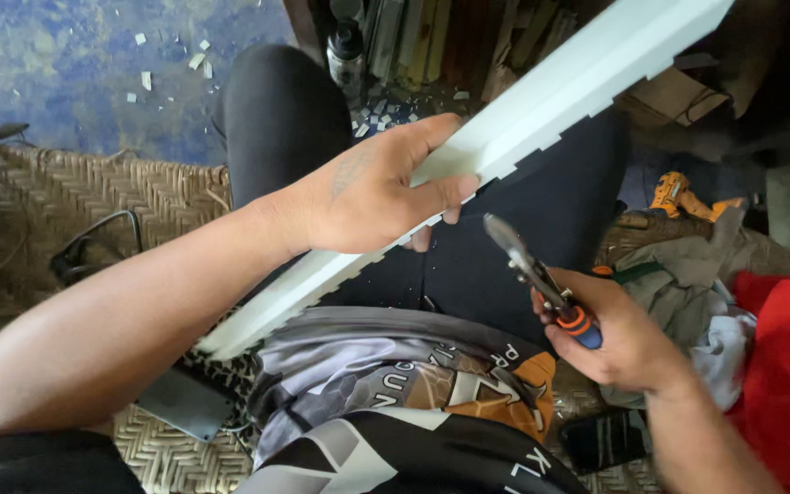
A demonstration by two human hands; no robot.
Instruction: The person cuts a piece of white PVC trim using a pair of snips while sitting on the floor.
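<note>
My left hand [372, 187] gripped the long white notched plastic strip [505, 137] across my lap, steadying it; my right hand [619, 334] closed around orange-handled steel pliers [537, 274], jaws toward its edge.

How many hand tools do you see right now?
2. Snips in the right hand, jaws pointing at the notched white strip held by the left hand. A yellow power tool lies at right, partly hidden; more may be buried.
</note>
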